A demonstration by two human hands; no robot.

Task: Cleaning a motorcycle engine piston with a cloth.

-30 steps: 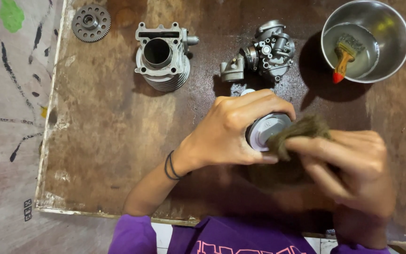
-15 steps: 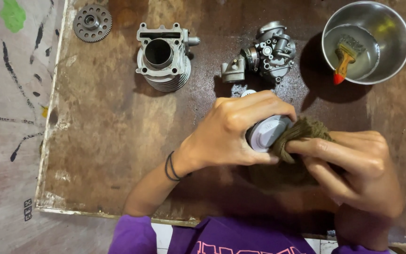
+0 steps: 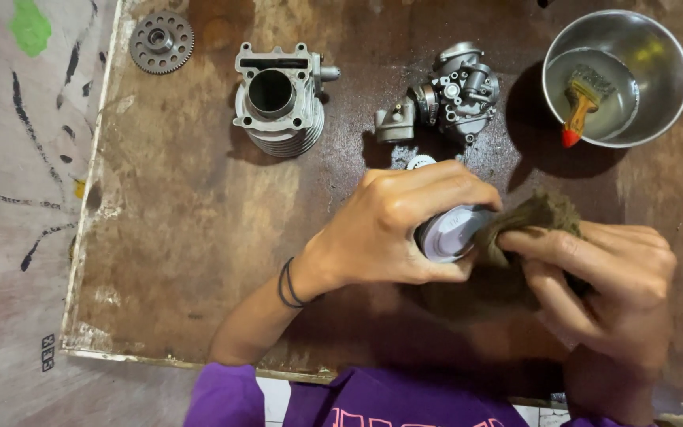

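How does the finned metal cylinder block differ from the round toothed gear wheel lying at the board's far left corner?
The finned grey metal cylinder block is bulky and tall, with a wide open bore; the round toothed gear wheel is small, flat and thin, with only a small hub hole. The block has stacked fins around its side; the gear has fine teeth around its rim. Both are bare grey metal, lying untouched on the brown board, apart from both hands.

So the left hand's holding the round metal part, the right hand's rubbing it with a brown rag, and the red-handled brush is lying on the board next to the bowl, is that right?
Not quite. The head view shows the brush lying inside the steel bowl, not on the board beside it. The rest holds: the left hand grips the round metal part and the right hand presses the brown rag to it.
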